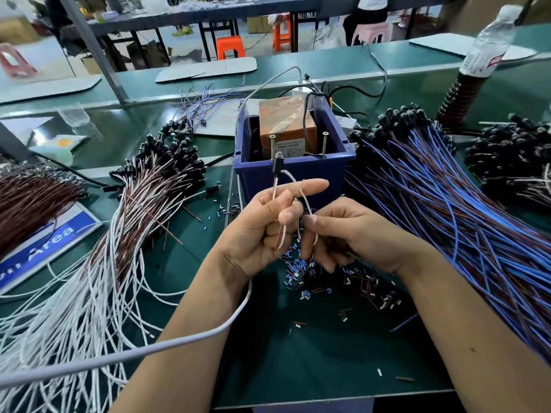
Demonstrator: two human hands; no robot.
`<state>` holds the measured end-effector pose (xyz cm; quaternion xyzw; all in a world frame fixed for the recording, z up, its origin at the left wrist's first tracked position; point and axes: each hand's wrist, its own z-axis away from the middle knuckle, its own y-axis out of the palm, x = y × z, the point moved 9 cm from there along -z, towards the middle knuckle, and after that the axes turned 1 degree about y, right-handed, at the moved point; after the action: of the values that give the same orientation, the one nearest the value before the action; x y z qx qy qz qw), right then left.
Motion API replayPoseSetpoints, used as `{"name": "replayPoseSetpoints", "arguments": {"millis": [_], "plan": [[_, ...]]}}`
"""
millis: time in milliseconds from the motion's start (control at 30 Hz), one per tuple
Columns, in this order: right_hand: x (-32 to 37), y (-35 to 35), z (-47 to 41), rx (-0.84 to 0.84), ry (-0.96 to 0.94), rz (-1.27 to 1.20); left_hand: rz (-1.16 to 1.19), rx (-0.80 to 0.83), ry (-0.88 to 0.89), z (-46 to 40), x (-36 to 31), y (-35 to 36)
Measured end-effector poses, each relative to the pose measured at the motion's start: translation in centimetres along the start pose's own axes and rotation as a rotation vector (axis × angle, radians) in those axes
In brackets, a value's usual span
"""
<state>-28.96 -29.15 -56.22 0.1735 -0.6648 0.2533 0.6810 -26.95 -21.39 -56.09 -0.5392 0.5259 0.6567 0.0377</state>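
While hands [262, 225] [343, 234] pinch it, LED lead [275, 172] upright, head upward

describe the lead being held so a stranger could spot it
Find the blue bin in the middle. Just in front, the left hand and right hand pinch one lead. Unlike the piled bundles, it stands alone, black tip up.

The left hand [268, 225] hides part of the wire [304, 201]. The box label [290, 145] is too small to read.
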Motion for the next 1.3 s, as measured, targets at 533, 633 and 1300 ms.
{"name": "replayPoseSetpoints", "arguments": {"millis": [533,633,1300], "plan": [[1.0,-4.2,0.5,-0.314,-0.173,-0.166,-0.081,0.121,-0.353,0.8,3.6,1.4],[0.9,-3.9,0.5,-0.273,-0.148,-0.173,-0.115,0.128,-0.401,0.8,4.1,1.5],[1.8,-5.1,0.9,-0.376,-0.315,-0.366,-0.117,0.023,-0.291,0.1,3.2,0.7]]}}
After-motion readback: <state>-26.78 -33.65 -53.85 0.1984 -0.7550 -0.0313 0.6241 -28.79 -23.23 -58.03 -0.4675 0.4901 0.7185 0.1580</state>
